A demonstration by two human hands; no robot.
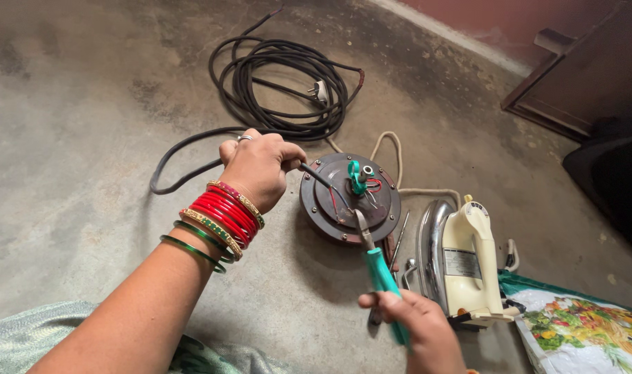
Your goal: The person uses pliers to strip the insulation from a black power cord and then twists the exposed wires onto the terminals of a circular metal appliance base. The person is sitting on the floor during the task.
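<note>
Nearest the lens, the right hand point(416, 322) is closed in a fist around the teal-green handles of a pair of pliers point(380, 271), whose long axis runs up and slightly left from the hand so that the metal nose reaches the near edge of a round brown motor housing point(349, 199) lying flat on the concrete floor point(87, 104). That housing lies straight ahead of both hands, between them: the left hand point(258, 168), wrist stacked with red, gold and green bangles point(219, 221), sits just beside its left rim, fingers curled shut on a black wire point(314, 174) that slants down and right onto the disc's face. The plier tip and the wire end lie close together near the disc's middle, where red and white leads point(371, 187) and a green clip point(356, 176) gather round a short metal shaft; whether the nose is touching a lead I cannot tell. The left hand is the nearer of the two to the disc. A screwdriver point(399, 239) lies just right of the housing. Further right, a cream and chrome clothes iron point(465, 260) rests on its side, bearing a small rectangular grey label on its body. At the lower right corner lies a white sack point(579, 332) printed with colourful produce and edged in green. A coiled black cable point(281, 83) with a white plug lies beyond the disc.
</note>
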